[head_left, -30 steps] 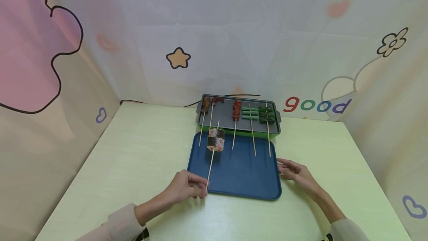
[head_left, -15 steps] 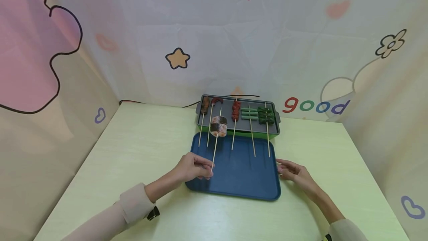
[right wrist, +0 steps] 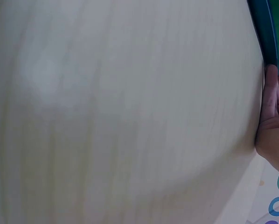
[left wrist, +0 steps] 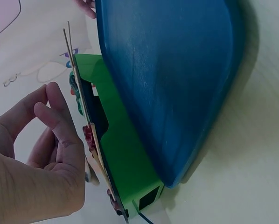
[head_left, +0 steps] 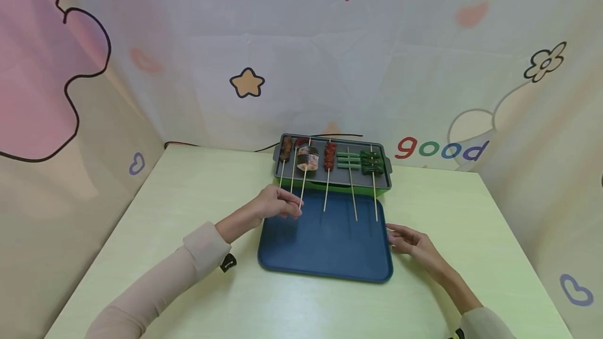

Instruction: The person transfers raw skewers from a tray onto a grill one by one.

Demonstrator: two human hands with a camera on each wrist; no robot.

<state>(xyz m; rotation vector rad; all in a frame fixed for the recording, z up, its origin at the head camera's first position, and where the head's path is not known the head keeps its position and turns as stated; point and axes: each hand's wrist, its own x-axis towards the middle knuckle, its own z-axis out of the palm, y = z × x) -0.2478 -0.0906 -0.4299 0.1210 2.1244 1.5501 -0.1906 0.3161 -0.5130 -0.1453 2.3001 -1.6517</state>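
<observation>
- Looking through the head view, I see my left hand (head_left: 275, 204) pinching the near end of the skewer (head_left: 303, 187), whose salmon-like chunk (head_left: 308, 158) now lies on the grill (head_left: 377, 184), between the two skewers on the left and the red one (head_left: 330, 156). My right hand (head_left: 412, 242) rests flat and relaxed against the right rim of the blue tray (head_left: 325, 260), gripping nothing. To finish this well, I judge I should lower the stick until it rests, parallel to its neighbours, then part thumb and finger without dragging it sideways.
- Turning to the left wrist view, my fingers (left wrist: 60, 126) are bent near the sticks (left wrist: 79, 88) at the grill's green wall (left wrist: 125, 158); I cannot tell from here whether they actually pinch. The tray (left wrist: 177, 79) lies just beside the grill.
- Checking the right wrist view, mostly tabletop (right wrist: 121, 112) shows; the hand (right wrist: 272, 126) lies at the tray's edge (right wrist: 263, 32), fingers loose.
</observation>
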